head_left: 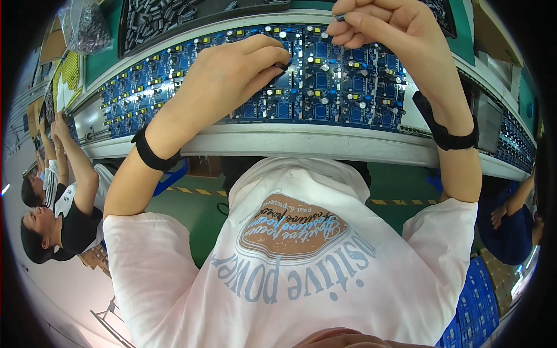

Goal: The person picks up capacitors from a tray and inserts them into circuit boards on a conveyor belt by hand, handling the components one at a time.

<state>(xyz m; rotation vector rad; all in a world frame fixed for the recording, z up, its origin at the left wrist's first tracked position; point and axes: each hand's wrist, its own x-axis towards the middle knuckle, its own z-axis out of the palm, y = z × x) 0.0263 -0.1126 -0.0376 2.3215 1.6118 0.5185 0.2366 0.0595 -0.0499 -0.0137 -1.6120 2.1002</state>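
Observation:
My left hand is over the middle of a row of blue circuit boards, thumb and forefinger pinched on a small black capacitor close to the board surface. Its lower end is hidden, so whether it touches the board cannot be seen. Beyond the boards' far edge, my right hand is raised, and a dark capacitor shows between its thumb and fingertips. The boards carry many small white, yellow, blue and silver parts. Both wrists wear black bands.
A dark tray of loose black capacitors lies beyond the rail at the far left. Beside it is a clear plastic bag of small parts. A metal rail runs along the near edge. Other people work at left and right.

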